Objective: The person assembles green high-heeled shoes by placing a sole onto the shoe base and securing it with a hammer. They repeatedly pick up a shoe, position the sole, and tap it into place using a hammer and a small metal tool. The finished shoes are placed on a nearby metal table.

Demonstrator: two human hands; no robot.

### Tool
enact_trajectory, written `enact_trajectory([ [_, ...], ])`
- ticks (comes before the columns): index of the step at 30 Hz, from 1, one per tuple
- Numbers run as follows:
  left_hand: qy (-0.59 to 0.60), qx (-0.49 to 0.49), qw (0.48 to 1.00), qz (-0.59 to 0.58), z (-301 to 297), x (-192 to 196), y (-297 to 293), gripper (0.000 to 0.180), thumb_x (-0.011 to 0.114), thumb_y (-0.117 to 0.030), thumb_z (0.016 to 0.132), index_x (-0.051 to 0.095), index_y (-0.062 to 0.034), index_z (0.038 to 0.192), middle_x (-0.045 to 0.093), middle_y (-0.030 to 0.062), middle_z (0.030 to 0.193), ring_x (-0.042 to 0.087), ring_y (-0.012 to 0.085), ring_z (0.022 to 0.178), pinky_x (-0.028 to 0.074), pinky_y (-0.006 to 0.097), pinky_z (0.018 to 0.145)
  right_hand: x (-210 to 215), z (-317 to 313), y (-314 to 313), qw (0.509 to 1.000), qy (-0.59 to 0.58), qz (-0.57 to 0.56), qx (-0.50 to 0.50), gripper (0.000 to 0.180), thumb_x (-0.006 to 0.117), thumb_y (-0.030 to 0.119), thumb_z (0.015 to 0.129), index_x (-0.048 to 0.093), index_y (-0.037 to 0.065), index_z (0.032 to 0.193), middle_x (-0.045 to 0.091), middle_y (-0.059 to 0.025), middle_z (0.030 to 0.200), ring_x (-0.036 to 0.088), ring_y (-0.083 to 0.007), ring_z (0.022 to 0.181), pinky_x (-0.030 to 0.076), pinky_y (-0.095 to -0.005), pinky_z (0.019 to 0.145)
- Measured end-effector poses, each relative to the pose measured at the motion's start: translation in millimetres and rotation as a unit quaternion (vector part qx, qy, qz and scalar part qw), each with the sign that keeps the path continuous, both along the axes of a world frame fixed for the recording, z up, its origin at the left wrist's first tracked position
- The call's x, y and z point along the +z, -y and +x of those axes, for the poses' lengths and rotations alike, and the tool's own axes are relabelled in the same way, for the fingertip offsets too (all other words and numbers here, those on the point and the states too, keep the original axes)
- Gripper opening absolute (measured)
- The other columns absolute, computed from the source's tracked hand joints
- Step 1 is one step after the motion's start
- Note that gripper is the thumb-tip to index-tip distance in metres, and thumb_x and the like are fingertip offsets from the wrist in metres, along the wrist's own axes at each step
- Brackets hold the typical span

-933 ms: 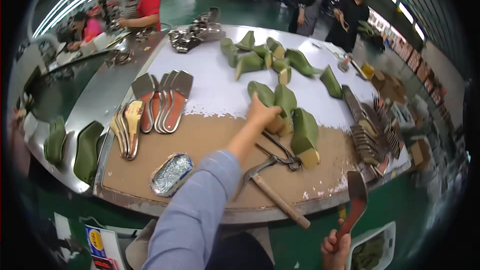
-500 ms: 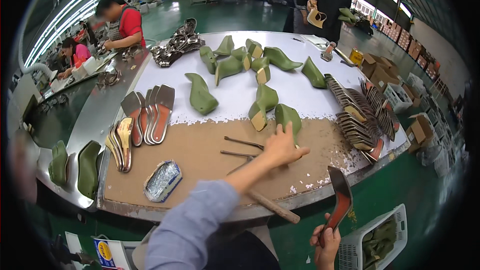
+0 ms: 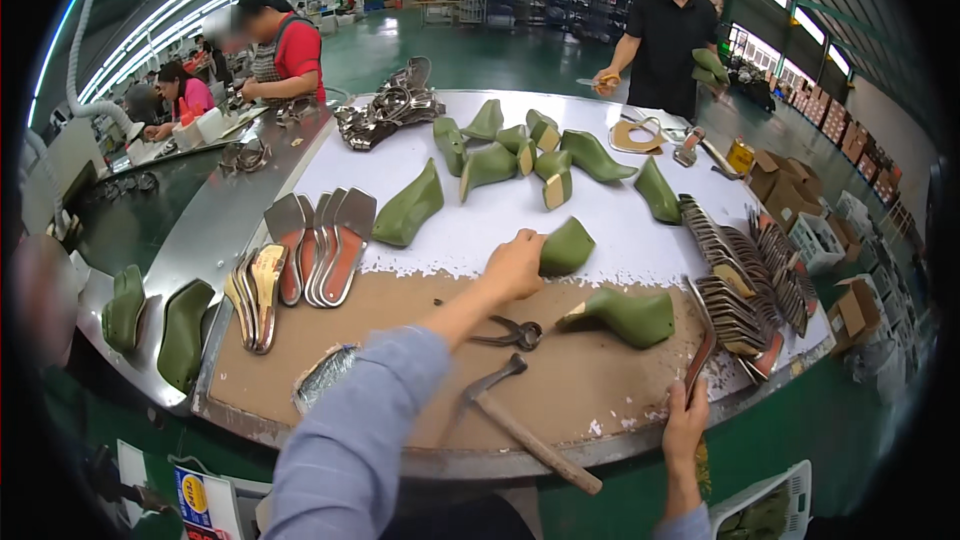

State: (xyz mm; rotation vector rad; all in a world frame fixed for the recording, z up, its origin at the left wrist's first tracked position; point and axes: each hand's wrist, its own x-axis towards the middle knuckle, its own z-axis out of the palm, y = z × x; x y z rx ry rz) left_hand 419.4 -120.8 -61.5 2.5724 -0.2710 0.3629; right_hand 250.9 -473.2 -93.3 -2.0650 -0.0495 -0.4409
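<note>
My left hand (image 3: 515, 265) is closed round one end of a green shoe last (image 3: 568, 248) on the white sheet, its fingers hiding that end. My right hand (image 3: 685, 424) grips the lower end of an insole (image 3: 702, 348), dark-edged with a reddish-brown face, held upright at the table's front right. Between the hands another green shoe last (image 3: 632, 317) lies on its side on the brown board. Pincers (image 3: 517, 335) and a wooden-handled hammer (image 3: 530, 437) rest below my left hand, partly behind its forearm.
Several more lasts (image 3: 488, 168) lie farther back on the white sheet (image 3: 340, 175). Stacked insoles (image 3: 735, 310) stand at the right, others (image 3: 340, 250) at the left. A metal heap (image 3: 388, 110) sits at the back left. A person (image 3: 668, 35) stands across the table holding green lasts.
My left hand has gone from the nearer last to one farther off; a last now lies sideways on the board. My right hand has raised the insole beside the stack. The person opposite put down a beige piece.
</note>
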Motion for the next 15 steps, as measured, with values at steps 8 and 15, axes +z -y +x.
enact_trajectory([
  [8, 0.1, 0.214, 0.971, 0.032, 92.8, 1.7, -136.8, 0.058, 0.069, -0.033, 0.09, 0.057, 0.0033, 0.134, 0.069, 0.0296, 0.11, 0.067, 0.0421, 0.108, 0.052, 0.045, 0.097, -19.9, 35.5, -1.5, 0.989, -0.029, 0.146, -0.022, 0.053, 0.046, 0.035, 0.108, 0.044, -0.005, 0.142, 0.054, -0.0017, 0.083, 0.046, -0.0095, 0.073, 0.039, -0.0246, 0.069],
  [15, 0.027, 0.259, 0.964, -0.048, 129.2, -32.6, -134.7, 0.043, 0.067, -0.026, 0.09, 0.066, 0.0057, 0.118, 0.069, 0.0298, 0.106, 0.069, 0.0423, 0.099, 0.053, 0.046, 0.093, -8.4, 29.0, -4.6, 0.991, -0.043, 0.114, -0.048, 0.053, 0.045, 0.038, 0.108, 0.04, -0.001, 0.144, 0.055, -0.0023, 0.084, 0.047, -0.0095, 0.074, 0.04, -0.0239, 0.069],
])
